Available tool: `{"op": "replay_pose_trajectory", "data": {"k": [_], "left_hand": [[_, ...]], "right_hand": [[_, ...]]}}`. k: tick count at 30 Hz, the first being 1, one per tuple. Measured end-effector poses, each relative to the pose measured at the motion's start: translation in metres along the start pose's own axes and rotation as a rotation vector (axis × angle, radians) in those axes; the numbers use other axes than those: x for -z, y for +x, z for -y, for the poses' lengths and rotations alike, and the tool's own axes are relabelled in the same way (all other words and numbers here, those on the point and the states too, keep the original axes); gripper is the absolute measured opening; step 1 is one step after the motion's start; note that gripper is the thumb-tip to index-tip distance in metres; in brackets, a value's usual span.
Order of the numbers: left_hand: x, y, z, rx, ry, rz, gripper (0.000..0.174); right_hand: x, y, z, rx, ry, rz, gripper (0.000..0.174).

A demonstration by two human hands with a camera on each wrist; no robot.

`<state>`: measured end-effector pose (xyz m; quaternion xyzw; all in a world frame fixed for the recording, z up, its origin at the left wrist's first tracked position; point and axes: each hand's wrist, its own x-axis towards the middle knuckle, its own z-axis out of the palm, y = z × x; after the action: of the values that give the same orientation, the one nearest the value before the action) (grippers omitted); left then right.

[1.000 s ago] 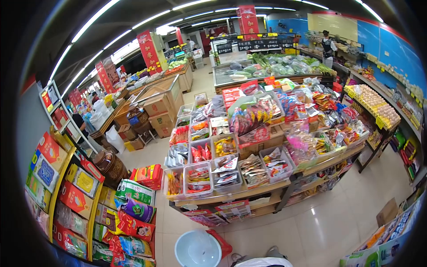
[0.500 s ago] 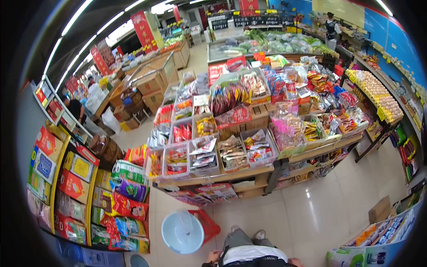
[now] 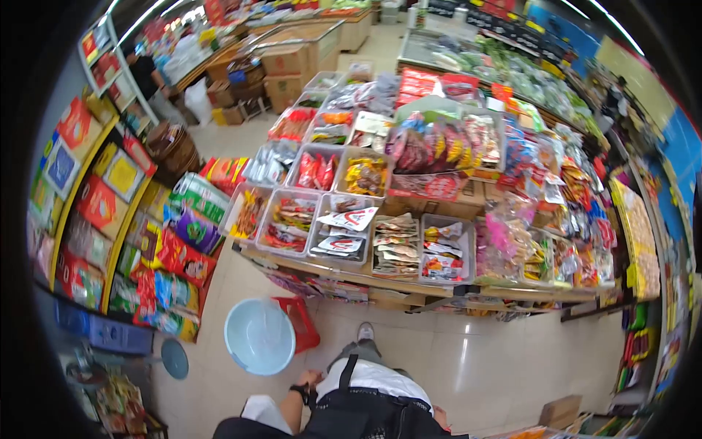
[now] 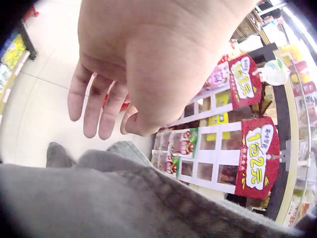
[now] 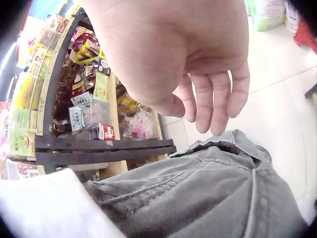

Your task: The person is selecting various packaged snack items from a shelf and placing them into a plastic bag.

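My left hand (image 4: 143, 69) hangs beside the grey trousers (image 4: 84, 198) with loose, slightly bent fingers and nothing in it. In the head view the same left hand (image 3: 311, 378) shows at my left side, near a pale blue basin (image 3: 252, 336) on a red stool (image 3: 298, 325). My right hand (image 5: 183, 59) also hangs loosely and holds nothing, by the trouser leg. Only a small part of the right hand (image 3: 441, 418) shows at the lower edge of the head view. Ahead stands a display table with clear bins (image 3: 340, 252) of packaged snacks.
Bagged goods (image 3: 186, 256) line a low shelf at left, with a round grey stool (image 3: 175, 358) below. A cardboard box (image 3: 561, 411) lies at lower right. The display's front edge (image 3: 409, 287) crosses ahead, with tiled floor (image 3: 468, 351) before it. A person (image 3: 150, 80) stands far left.
The head view has tilted further down, bringing my torso and left forearm into sight. The display and basin sit nearer in view; both hands stay low at my sides.
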<state>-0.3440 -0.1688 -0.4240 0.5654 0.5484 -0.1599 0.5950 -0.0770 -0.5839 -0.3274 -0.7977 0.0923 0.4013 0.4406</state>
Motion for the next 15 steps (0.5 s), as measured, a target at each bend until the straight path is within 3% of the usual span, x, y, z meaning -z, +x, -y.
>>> {"op": "replay_pose_trajectory", "data": {"k": [1,2,4,6,9,12,15], "left_hand": [[0.003,-0.007,-0.04,0.142,-0.223,-0.016,0.021],[0.007,0.006,-0.052,0.034,-0.274,-0.008,0.024],[0.017,0.04,-0.076,-0.264,0.01,-0.019,0.022],[0.02,0.03,-0.13,-0.063,-0.233,-0.011,0.024],[0.023,0.025,-0.168,-0.171,-0.359,0.009,0.026],[0.009,0.004,-0.172,-0.188,-0.442,-0.036,0.027],[-0.021,-0.007,-0.123,-0.093,-0.46,-0.032,0.027]], "right_hand": [[0.002,0.002,0.008,0.023,-0.005,-0.001,0.025],[0.004,0.004,0.016,0.046,-0.01,-0.003,0.025],[0.004,0.015,0.034,0.067,0.003,-0.016,0.026],[0.006,0.029,0.034,0.121,-0.005,-0.018,0.027],[0.009,0.038,0.05,0.134,-0.013,-0.007,0.027],[0.021,0.044,0.06,0.113,-0.03,0.062,0.028],[0.038,0.053,0.06,0.095,-0.038,0.153,0.028]]}}
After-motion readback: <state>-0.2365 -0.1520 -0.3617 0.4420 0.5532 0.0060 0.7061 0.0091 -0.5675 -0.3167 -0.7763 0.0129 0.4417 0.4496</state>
